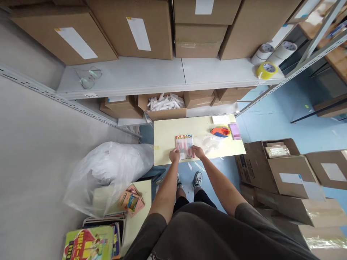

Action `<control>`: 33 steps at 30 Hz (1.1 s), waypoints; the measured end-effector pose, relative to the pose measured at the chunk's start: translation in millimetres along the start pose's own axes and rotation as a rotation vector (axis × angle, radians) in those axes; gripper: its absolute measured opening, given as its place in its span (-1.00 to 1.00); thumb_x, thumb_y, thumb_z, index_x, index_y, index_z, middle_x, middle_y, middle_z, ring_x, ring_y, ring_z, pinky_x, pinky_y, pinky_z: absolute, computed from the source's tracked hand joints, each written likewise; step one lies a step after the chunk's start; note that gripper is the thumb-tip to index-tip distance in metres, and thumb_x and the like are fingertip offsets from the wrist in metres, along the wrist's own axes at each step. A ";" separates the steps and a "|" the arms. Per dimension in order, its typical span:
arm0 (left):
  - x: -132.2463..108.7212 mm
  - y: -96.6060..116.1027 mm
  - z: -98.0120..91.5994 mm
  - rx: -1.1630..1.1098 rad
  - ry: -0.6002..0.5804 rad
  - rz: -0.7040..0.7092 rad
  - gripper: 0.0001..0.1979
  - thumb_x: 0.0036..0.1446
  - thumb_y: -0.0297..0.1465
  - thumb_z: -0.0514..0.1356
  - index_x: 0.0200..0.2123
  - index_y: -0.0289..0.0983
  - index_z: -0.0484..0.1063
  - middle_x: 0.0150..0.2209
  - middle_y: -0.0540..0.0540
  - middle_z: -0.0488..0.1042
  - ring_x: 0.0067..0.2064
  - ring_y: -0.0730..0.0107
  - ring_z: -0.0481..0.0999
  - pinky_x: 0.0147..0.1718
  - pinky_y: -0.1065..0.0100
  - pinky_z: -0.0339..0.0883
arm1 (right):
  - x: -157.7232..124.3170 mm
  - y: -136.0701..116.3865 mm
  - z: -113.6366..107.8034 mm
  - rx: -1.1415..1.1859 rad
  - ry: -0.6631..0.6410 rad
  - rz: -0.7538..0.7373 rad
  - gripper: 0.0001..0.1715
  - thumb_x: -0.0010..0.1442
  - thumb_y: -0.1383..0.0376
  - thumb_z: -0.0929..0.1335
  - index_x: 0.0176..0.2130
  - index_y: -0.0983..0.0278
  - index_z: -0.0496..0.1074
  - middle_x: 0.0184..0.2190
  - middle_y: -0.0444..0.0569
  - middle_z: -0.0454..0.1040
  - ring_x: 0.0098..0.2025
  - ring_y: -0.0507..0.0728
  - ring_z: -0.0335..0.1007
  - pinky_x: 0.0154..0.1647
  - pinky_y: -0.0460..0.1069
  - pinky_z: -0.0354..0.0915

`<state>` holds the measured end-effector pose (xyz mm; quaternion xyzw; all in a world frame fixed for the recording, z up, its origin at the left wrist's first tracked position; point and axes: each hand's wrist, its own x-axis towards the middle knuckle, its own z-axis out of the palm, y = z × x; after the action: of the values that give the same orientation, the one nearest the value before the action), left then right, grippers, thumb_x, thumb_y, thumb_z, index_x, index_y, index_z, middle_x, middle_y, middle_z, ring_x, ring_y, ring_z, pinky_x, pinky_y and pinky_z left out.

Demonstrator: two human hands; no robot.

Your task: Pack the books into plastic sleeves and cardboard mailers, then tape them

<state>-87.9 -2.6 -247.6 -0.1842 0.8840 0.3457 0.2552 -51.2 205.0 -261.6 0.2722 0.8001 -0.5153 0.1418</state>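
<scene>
Dark shirt (pixel 200 231) sits closest. Fingers of the left hand (pixel 174 155) and right hand (pixel 198 152) pinch a flat, bright packet (pixel 184 147) by its sides, at the near edge of the tabletop (pixel 166 133).

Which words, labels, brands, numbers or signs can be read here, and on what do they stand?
None reads with certainty.
Green book: large characters, too unclear.
Striped flat item: top print too small.
Shelf tag: blurred.
Yellow tape roll: core print too small.
Brown carton: side print blurred.
White box labels: any print too small.
</scene>
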 end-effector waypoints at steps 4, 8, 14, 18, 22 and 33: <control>13.3 0.2 0.9 -0.087 0.021 -0.103 -0.72 0.18 -0.32 0.35 -0.03 -0.19 0.64 -0.02 -0.21 0.72 0.00 0.08 0.68 -0.14 0.29 0.39 | -2.5 7.7 8.7 -0.085 -0.044 -0.002 -0.50 0.11 0.25 0.48 0.07 0.04 0.68 0.26 -0.06 0.60 0.33 0.38 0.48 0.39 0.16 0.33; 18.3 1.7 -11.3 -0.150 -0.057 -0.058 -0.82 0.12 -0.33 0.40 -0.19 -0.23 0.62 -0.12 -0.18 0.73 -0.09 0.17 0.70 -0.19 0.36 0.39 | -2.9 2.6 15.4 0.181 -0.025 0.084 -0.46 0.11 0.15 0.47 0.09 0.13 0.66 0.09 0.02 0.68 0.16 0.36 0.59 0.21 0.18 0.45; -1.9 10.0 -55.3 -0.127 0.028 0.129 -0.84 0.07 -0.40 0.38 -0.25 -0.21 0.51 -0.25 -0.06 0.67 -0.22 0.27 0.63 -0.25 0.39 0.35 | -9.4 -26.0 49.0 0.498 -0.090 0.146 -0.49 -0.01 0.12 0.51 -0.04 0.20 0.64 -0.04 0.08 0.70 -0.04 0.26 0.63 0.07 0.14 0.50; -22.0 30.5 -69.0 -0.007 0.061 0.210 -0.78 0.07 -0.39 0.39 -0.23 -0.17 0.44 -0.29 -0.03 0.63 -0.24 0.26 0.61 -0.29 0.37 0.30 | -9.8 -41.1 57.3 0.353 -0.066 0.119 -0.65 -0.01 0.17 0.50 -0.17 0.19 0.63 -0.12 0.02 0.69 -0.04 0.25 0.60 0.11 0.16 0.47; -40.5 60.3 -53.5 0.099 0.058 0.249 -0.76 0.12 -0.35 0.39 -0.16 -0.16 0.43 -0.23 -0.10 0.63 -0.15 0.15 0.63 -0.24 0.32 0.30 | -12.2 -47.1 28.1 0.312 0.049 0.104 -0.77 0.06 0.15 0.47 -0.25 0.18 0.61 -0.13 0.03 0.69 0.03 0.26 0.57 0.19 0.15 0.41; -57.8 86.7 17.1 0.084 -0.128 0.426 -0.60 0.24 -0.22 0.38 0.11 -0.18 0.52 0.15 -0.25 0.56 0.10 0.05 0.61 0.02 0.25 0.41 | -0.9 -43.6 -32.1 0.488 0.001 0.155 -0.53 -0.05 0.16 0.60 -0.15 0.25 0.53 -0.40 -0.05 0.60 -0.38 0.14 0.50 -0.33 0.00 0.40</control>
<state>-79.6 78.2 -180.1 0.0397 0.8985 0.3656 0.2398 -74.1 219.7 -214.9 0.3591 0.6290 -0.6806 0.1103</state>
